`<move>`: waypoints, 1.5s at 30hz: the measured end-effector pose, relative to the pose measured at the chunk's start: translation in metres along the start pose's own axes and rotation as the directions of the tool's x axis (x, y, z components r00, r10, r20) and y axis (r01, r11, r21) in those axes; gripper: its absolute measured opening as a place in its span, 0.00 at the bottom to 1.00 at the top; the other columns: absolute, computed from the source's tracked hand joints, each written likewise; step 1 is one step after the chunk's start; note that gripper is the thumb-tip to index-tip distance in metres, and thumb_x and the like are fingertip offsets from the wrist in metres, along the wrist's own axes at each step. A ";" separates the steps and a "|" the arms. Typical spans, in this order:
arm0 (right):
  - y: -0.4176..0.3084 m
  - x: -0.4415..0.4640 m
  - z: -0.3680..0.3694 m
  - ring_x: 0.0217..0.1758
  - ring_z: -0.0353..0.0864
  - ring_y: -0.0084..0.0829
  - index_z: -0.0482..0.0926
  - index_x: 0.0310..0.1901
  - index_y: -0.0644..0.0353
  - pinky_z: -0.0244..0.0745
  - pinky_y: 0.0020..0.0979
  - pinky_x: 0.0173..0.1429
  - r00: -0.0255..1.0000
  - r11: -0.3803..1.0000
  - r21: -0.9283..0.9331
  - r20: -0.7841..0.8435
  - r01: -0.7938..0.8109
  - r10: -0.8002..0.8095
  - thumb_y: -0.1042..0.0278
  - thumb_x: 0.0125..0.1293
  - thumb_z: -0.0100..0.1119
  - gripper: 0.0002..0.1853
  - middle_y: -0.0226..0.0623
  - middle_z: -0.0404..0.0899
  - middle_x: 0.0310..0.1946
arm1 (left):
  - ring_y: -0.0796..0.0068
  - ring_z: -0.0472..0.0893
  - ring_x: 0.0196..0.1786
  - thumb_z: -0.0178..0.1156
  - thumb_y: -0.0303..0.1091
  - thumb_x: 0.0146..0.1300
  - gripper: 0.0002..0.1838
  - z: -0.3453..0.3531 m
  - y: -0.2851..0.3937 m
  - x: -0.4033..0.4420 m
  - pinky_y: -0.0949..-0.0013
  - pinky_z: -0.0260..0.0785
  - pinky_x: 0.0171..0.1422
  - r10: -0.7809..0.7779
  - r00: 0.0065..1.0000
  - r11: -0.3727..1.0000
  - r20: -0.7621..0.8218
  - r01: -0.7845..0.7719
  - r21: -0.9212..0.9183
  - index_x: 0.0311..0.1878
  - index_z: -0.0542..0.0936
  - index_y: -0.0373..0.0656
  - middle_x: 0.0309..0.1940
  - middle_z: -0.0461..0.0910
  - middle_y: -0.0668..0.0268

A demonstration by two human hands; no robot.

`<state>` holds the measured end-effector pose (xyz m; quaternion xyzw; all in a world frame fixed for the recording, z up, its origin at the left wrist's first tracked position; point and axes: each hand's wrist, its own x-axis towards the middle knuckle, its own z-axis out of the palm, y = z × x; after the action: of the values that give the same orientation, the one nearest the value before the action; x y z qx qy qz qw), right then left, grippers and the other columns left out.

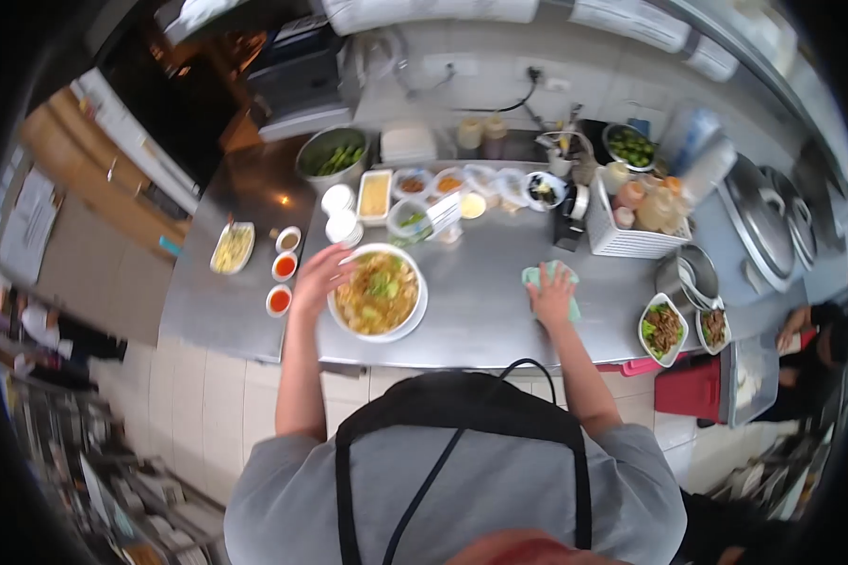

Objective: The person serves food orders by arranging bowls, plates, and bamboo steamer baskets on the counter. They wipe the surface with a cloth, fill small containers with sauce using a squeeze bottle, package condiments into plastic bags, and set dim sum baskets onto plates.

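A large white bowl of noodle soup [377, 292] with greens on top stands on a white plate [418, 318] near the front of the steel counter. At the bowl's left rim is my left hand [318, 280], its fingers stretched out and apart; whether they touch the rim I cannot tell. My right hand [553, 294] presses a pale green cloth [532, 275] onto the counter, with the fingers over it. Left of the bowl sit small cups of red sauce [279, 300] and a white dish of shredded food [233, 249].
Ingredient tubs [411, 182] line the counter's back. A white basket of squeeze bottles [636, 243] stands right, near a steel pot [686, 273]. Two bowls of meat and greens [662, 330] sit at the right front edge. Another person [810, 363] is at far right, beside a red bin [688, 389].
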<state>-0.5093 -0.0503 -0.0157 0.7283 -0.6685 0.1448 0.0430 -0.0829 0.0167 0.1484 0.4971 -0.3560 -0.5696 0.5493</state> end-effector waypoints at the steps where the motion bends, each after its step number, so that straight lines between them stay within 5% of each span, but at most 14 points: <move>1: -0.008 0.006 0.010 0.64 0.50 0.54 0.59 0.60 0.51 0.42 0.54 0.63 1.000 1.000 -0.003 -0.031 0.004 -0.004 0.47 0.58 0.45 0.30 0.52 0.51 0.62 | 0.64 0.74 0.50 0.50 0.33 0.60 0.23 -0.033 -0.004 0.005 0.67 0.68 0.52 -0.007 0.994 0.999 -0.112 0.002 -0.045 0.57 0.62 0.35 0.50 0.70 0.55; 4: -0.055 0.012 0.021 0.65 0.49 0.52 0.62 0.59 0.53 0.41 0.52 0.64 0.994 0.994 0.013 0.009 0.109 -0.110 0.50 0.60 0.44 0.27 0.50 0.52 0.62 | 0.58 0.71 0.53 0.51 0.38 0.60 0.26 -0.172 -0.038 0.028 0.63 0.65 0.55 -0.128 0.944 0.951 -0.305 0.029 -0.308 0.60 0.58 0.40 0.54 0.66 0.54; 7: -0.121 -0.015 0.005 0.65 0.50 0.50 0.64 0.57 0.54 0.44 0.51 0.64 0.947 0.951 0.069 0.095 0.303 -0.308 0.52 0.59 0.45 0.25 0.49 0.54 0.61 | 0.54 0.66 0.56 0.48 0.36 0.61 0.25 -0.284 -0.062 0.046 0.58 0.65 0.55 -0.248 0.776 0.847 -0.580 -0.117 -0.518 0.60 0.58 0.43 0.57 0.58 0.51; 12: -0.139 -0.069 -0.011 0.63 0.53 0.49 0.67 0.54 0.52 0.49 0.49 0.62 0.867 0.827 0.297 -0.012 0.478 -0.498 0.54 0.58 0.47 0.23 0.47 0.56 0.60 | 0.54 0.67 0.51 0.49 0.39 0.57 0.27 -0.334 -0.054 0.069 0.55 0.69 0.48 -0.294 0.585 0.877 -0.756 -0.149 -0.456 0.60 0.57 0.46 0.57 0.52 0.52; 14: -0.103 -0.077 -0.017 0.63 0.54 0.47 0.64 0.57 0.47 0.48 0.48 0.63 0.891 0.897 0.202 0.156 0.394 -0.426 0.51 0.58 0.46 0.24 0.48 0.57 0.59 | 0.55 0.66 0.50 0.50 0.40 0.56 0.27 -0.346 -0.052 0.084 0.55 0.69 0.47 -0.352 0.548 0.869 -0.759 -0.110 -0.483 0.60 0.57 0.46 0.56 0.51 0.53; 18: -0.005 -0.079 -0.025 0.64 0.52 0.49 0.64 0.57 0.48 0.44 0.51 0.64 0.997 0.992 0.104 -0.009 -0.069 0.070 0.51 0.59 0.44 0.24 0.49 0.59 0.58 | 0.54 0.65 0.52 0.45 0.39 0.59 0.24 -0.361 -0.053 0.120 0.56 0.69 0.47 -0.183 0.650 0.905 -0.738 -0.182 -0.385 0.59 0.58 0.48 0.55 0.58 0.56; 22: 0.054 -0.080 -0.033 0.64 0.51 0.51 0.64 0.57 0.49 0.44 0.53 0.63 0.828 0.833 -0.097 -0.216 -0.545 0.517 0.51 0.59 0.45 0.25 0.51 0.57 0.59 | 0.58 0.68 0.53 0.40 0.36 0.62 0.20 -0.379 -0.060 0.140 0.57 0.70 0.46 -0.144 0.658 0.903 -0.739 -0.218 -0.370 0.58 0.61 0.50 0.54 0.65 0.60; 26: 0.050 -0.063 -0.013 0.64 0.50 0.53 0.64 0.57 0.51 0.44 0.53 0.64 0.647 0.671 -0.028 -0.299 -0.740 0.701 0.52 0.59 0.45 0.25 0.53 0.56 0.59 | 0.59 0.68 0.53 0.37 0.35 0.63 0.19 -0.394 -0.069 0.147 0.57 0.69 0.48 -0.177 0.672 0.912 -0.719 -0.163 -0.377 0.57 0.62 0.48 0.54 0.66 0.60; 34: -0.031 -0.031 0.013 0.63 0.52 0.52 0.66 0.55 0.55 0.46 0.50 0.64 0.894 0.915 0.061 -0.197 -0.398 0.402 0.58 0.59 0.47 0.22 0.53 0.57 0.59 | 0.57 0.70 0.51 0.38 0.33 0.63 0.18 -0.418 -0.083 0.135 0.56 0.70 0.47 -0.272 0.707 0.794 -0.653 -0.218 -0.567 0.57 0.62 0.43 0.52 0.67 0.57; 38: -0.052 -0.041 0.016 0.62 0.56 0.49 0.69 0.51 0.57 0.49 0.48 0.63 0.969 0.979 0.143 -0.178 -0.147 0.171 0.66 0.57 0.47 0.19 0.52 0.60 0.57 | 0.55 0.71 0.48 0.42 0.31 0.59 0.23 -0.383 -0.072 0.106 0.59 0.70 0.51 -0.187 0.656 0.871 -0.732 -0.234 -0.432 0.58 0.59 0.35 0.49 0.68 0.51; 40: -0.070 -0.057 0.006 0.61 0.58 0.48 0.71 0.49 0.57 0.53 0.46 0.62 0.987 0.985 0.168 -0.162 0.040 -0.012 0.69 0.54 0.48 0.18 0.50 0.62 0.55 | 0.56 0.72 0.47 0.48 0.28 0.55 0.20 -0.357 -0.053 0.086 0.55 0.71 0.45 -0.051 0.654 0.970 -0.755 -0.149 -0.194 0.52 0.64 0.32 0.46 0.71 0.55; 43: -0.082 -0.096 -0.017 0.59 0.61 0.46 0.72 0.48 0.55 0.57 0.43 0.61 0.982 0.942 0.287 -0.123 0.173 -0.143 0.72 0.51 0.50 0.19 0.49 0.64 0.53 | 0.59 0.73 0.46 0.51 0.29 0.54 0.21 -0.302 -0.020 0.093 0.59 0.70 0.45 0.199 0.339 0.936 -0.919 -0.343 0.076 0.52 0.67 0.32 0.47 0.71 0.55; 44: -0.076 -0.111 -0.021 0.59 0.62 0.44 0.72 0.49 0.53 0.58 0.43 0.61 0.955 0.887 0.357 -0.151 0.292 -0.254 0.74 0.50 0.51 0.21 0.48 0.65 0.52 | 0.60 0.74 0.45 0.51 0.30 0.55 0.20 -0.257 0.000 0.084 0.61 0.70 0.45 0.291 0.215 0.909 -0.932 -0.367 0.199 0.51 0.68 0.32 0.47 0.72 0.55; 45: -0.063 -0.124 -0.029 0.59 0.62 0.44 0.72 0.49 0.53 0.58 0.43 0.61 0.967 0.899 0.358 -0.138 0.252 -0.216 0.74 0.50 0.51 0.21 0.48 0.65 0.52 | 0.62 0.74 0.44 0.51 0.30 0.55 0.18 -0.227 0.006 0.086 0.62 0.70 0.46 0.499 0.191 0.833 -0.845 -0.375 0.407 0.49 0.70 0.34 0.45 0.73 0.56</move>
<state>-0.4595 0.0827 -0.0131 0.7905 -0.5334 0.2973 -0.0472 0.1443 -0.0362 0.0816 0.6355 -0.1336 0.0198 0.7602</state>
